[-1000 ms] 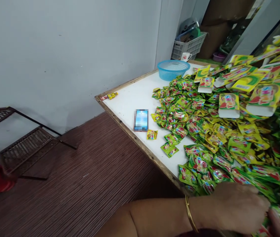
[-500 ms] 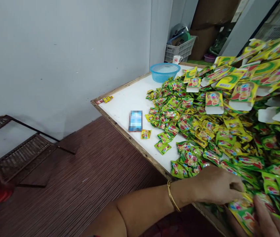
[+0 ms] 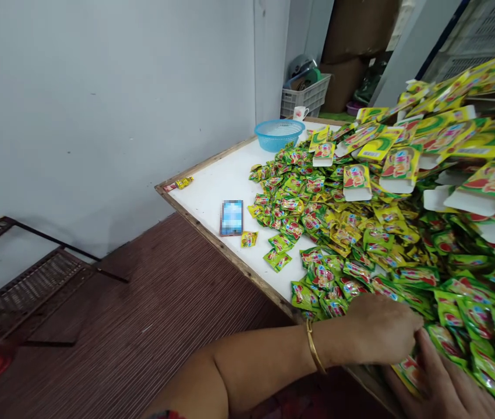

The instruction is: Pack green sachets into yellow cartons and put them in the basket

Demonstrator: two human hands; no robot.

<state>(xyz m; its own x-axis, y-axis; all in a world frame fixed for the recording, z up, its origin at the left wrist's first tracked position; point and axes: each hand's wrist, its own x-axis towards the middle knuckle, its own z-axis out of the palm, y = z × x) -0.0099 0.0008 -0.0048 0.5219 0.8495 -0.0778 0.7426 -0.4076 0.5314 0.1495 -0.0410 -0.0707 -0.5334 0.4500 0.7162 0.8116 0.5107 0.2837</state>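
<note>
My right hand (image 3: pixel 452 384) is at the lower right, its fingers wrapped round a small yellow-and-green printed carton (image 3: pixel 410 372). Over the carton's upper end, my left hand (image 3: pixel 382 329) is closed, back upward, a gold bangle at its wrist. Its fingertips are hidden, so what they pinch cannot be made out. Around both hands spreads a heap of green and yellow candy packets (image 3: pixel 321 276). Many open printed cartons (image 3: pixel 400 169) lie piled on the heap at the right.
The white table (image 3: pixel 204 201) has a raised wooden edge. On it are a phone (image 3: pixel 232 217), a blue plastic basket (image 3: pixel 276 137) and a white mug (image 3: pixel 300 113). A metal chair (image 3: pixel 40 285) stands at left by the wall. A white crate (image 3: pixel 313 96) stands behind.
My left hand has turned and closed down over the carton's top, and my right hand has shifted slightly left. The carton is now more covered. The whole view has swung a little right.
</note>
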